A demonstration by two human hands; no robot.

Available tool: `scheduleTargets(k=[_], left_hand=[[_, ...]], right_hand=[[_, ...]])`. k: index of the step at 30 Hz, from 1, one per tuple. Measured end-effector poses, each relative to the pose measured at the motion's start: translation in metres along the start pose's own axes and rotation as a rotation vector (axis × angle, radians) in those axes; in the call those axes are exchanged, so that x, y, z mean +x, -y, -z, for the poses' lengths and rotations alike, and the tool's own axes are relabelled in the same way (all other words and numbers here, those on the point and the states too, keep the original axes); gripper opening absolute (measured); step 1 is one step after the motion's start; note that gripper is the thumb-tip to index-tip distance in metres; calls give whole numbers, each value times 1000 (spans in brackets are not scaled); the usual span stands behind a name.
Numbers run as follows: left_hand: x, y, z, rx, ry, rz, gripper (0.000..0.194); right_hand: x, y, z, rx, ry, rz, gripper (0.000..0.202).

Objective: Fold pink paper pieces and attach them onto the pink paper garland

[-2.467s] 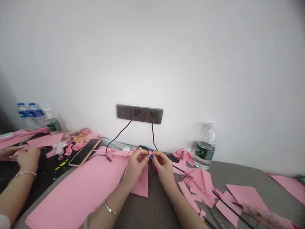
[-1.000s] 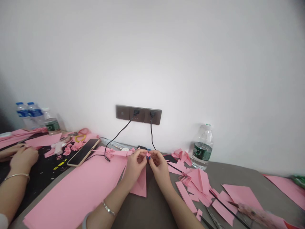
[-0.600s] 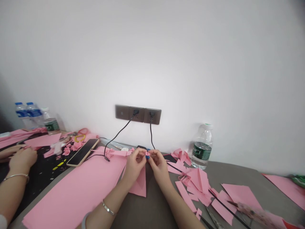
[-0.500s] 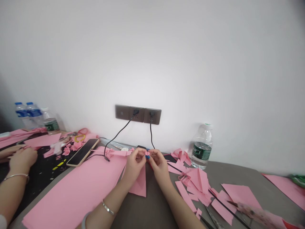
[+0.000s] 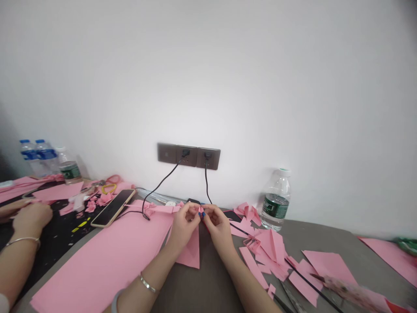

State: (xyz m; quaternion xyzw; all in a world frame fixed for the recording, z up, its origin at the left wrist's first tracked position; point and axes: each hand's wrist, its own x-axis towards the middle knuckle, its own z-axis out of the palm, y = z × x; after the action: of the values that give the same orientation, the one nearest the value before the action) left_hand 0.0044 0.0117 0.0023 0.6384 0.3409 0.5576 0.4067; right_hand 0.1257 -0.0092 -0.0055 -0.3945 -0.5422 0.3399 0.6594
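Note:
A small folded piece of pink paper [image 5: 201, 210] is pinched between the fingertips of my left hand [image 5: 184, 223] and my right hand [image 5: 215, 222], at the middle of the view. Both thumbs, with blue nails, press on its lower part. Large pink sheets [image 5: 114, 256] lie to the left, partly under my left forearm. Another pink sheet [image 5: 190, 252] rests just below my left hand. Cut and folded pink pieces [image 5: 270, 248] are scattered to the right of my right hand.
A phone [image 5: 114, 208] lies at the left. One water bottle [image 5: 276, 200] stands at right; several bottles [image 5: 47, 156] stand far left. Black cables run from the wall sockets [image 5: 189, 156]. Another person's hands [image 5: 31, 217] work at far left. A glue gun-like object [image 5: 352, 292] is lower right.
My thumbs have shifted slightly on the small pink piece and are a little further apart, showing more of it. The other person's hand at far left has moved slightly.

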Motion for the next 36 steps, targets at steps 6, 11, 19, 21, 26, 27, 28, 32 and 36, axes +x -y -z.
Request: scheduleTargets(k=[6, 11, 19, 21, 26, 27, 28, 32, 36], left_hand=[[0, 0, 1, -10, -2, 6, 13], [0, -1, 1, -29, 5, -1, 9], [-1, -1, 0, -44, 1, 14, 7], [-1, 0, 0, -38, -4, 13, 10], [0, 4, 1, -34, 12, 13, 14], [0, 5, 0, -40, 4, 20, 16], [0, 6, 0, -50, -8, 30, 19], [0, 8, 1, -111, 6, 57, 18], [1, 8, 2, -134, 28, 62, 15]], right_hand=[[-1, -2, 0, -5, -28, 3, 13], [-2, 0, 0, -16, -57, 16, 15], [-2, 0, 2, -15, -61, -39, 18], [-2, -1, 2, -47, -26, -25, 13], [0, -4, 3, -189, -27, 110, 12], [0, -5, 4, -207, -29, 124, 12], [0, -5, 4, -218, -31, 131, 12], [0, -5, 5, -238, -47, 126, 11], [-1, -3, 5, -244, -43, 116, 11]])
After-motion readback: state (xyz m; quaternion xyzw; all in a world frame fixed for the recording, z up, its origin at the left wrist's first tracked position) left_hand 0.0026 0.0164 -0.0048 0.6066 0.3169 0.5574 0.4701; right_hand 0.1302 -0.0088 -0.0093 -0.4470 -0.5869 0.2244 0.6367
